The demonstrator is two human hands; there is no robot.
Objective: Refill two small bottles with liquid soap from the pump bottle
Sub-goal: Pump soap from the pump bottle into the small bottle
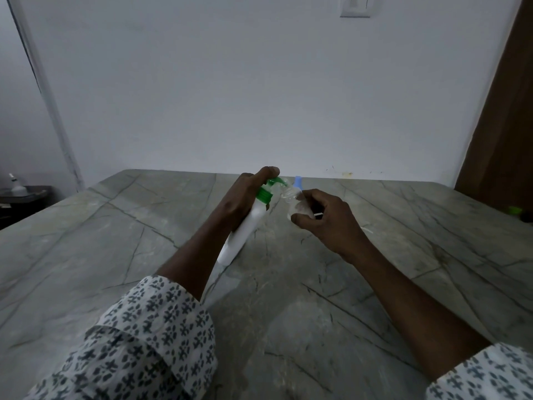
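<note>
My left hand (245,197) grips the white pump bottle (242,235) by its green pump head (266,193), with a finger lying over the top. The bottle leans to the right, its base on the table. My right hand (326,217) holds a small clear bottle (294,202) tilted toward the pump spout, its open mouth right at the nozzle. Behind it stands a second small bottle with a light blue cap (298,181), mostly hidden.
The grey stone table (144,241) runs to a white wall. A small green object (514,210) lies at the table's far right edge beside a brown door. A dark side table with a white bottle (16,184) stands at far left.
</note>
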